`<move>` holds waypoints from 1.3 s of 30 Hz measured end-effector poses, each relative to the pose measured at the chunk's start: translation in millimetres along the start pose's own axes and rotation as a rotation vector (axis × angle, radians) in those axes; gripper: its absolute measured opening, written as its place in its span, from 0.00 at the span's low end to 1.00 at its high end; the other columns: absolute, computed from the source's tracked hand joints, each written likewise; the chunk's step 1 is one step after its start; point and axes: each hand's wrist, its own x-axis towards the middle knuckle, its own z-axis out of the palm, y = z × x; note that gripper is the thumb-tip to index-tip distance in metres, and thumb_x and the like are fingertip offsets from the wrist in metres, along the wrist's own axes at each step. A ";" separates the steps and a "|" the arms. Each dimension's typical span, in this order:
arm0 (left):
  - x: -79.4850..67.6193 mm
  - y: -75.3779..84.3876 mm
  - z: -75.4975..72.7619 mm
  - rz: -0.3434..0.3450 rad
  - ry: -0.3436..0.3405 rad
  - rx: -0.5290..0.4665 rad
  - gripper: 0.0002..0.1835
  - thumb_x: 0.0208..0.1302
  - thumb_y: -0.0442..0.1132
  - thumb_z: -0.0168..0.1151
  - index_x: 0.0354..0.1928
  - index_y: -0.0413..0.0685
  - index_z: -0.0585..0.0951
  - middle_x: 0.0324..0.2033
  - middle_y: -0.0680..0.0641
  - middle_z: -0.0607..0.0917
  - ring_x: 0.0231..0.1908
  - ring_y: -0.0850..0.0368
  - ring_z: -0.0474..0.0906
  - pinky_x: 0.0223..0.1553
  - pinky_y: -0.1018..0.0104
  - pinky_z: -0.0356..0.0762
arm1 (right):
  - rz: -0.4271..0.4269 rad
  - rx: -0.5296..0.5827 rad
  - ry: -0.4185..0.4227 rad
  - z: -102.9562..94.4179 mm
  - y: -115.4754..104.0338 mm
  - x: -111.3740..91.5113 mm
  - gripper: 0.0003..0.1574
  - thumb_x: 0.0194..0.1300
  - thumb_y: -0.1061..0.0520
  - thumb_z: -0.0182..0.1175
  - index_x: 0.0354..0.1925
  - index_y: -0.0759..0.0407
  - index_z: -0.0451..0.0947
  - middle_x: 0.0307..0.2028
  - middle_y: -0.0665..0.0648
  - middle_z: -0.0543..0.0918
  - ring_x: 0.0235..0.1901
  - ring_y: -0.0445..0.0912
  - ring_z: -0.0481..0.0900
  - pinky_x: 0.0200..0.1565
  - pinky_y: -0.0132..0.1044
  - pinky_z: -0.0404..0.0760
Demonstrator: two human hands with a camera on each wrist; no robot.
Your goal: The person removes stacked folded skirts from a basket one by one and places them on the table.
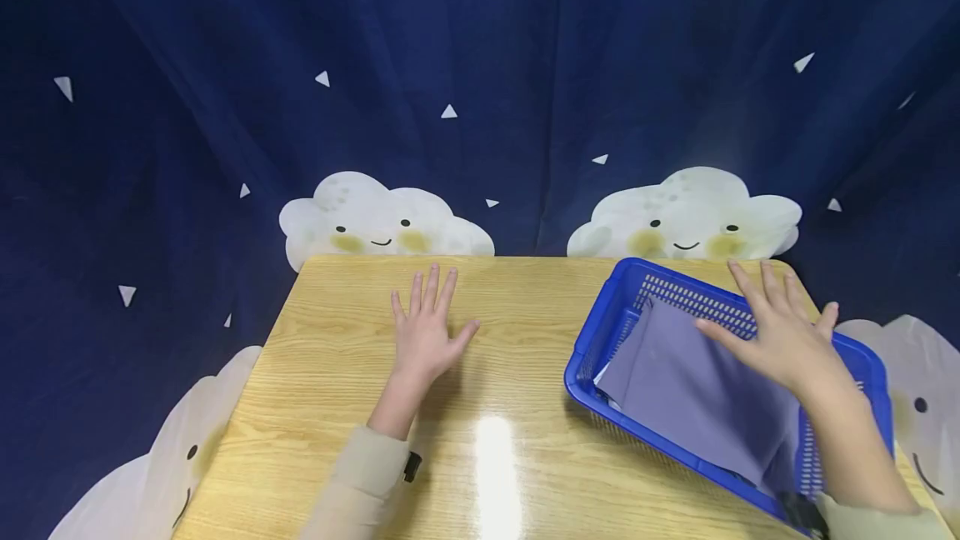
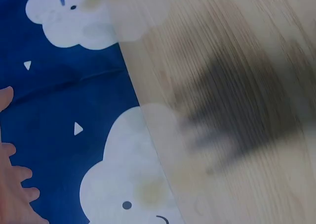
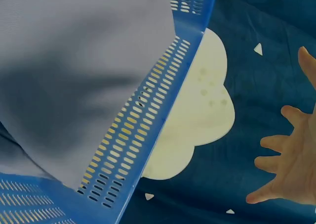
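My left hand [image 1: 427,340] hovers over the wooden table with its fingers spread and nothing in them; its fingertips [image 2: 22,173] show at the left edge of the left wrist view. Above the right part of a blue plastic basket [image 1: 592,348] is my right hand [image 1: 787,340], fingers spread, holding nothing. In the right wrist view that hand [image 3: 296,155] appears at the right edge, apart from the basket. Inside the basket lies a folded greyish-purple cloth [image 1: 690,390], with the hand's shadow on it. A bit of something white peeks out under the cloth's left edge; its kind is hidden.
The light wooden table [image 1: 337,407] carries the basket on its right side. A dark blue curtain [image 1: 510,65] with white triangles and smiling clouds hangs behind the table and around its sides. Light glares off the tabletop near the front middle.
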 end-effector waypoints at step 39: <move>12.4 95.7 48.7 0.345 0.280 -0.310 0.37 0.56 0.54 0.53 0.64 0.41 0.62 0.60 0.43 0.69 0.61 0.51 0.62 0.62 0.60 0.58 | 0.116 0.219 0.147 23.2 45.5 -49.4 0.58 0.58 0.43 0.60 0.71 0.58 0.35 0.68 0.72 0.41 0.64 0.71 0.39 0.55 0.71 0.41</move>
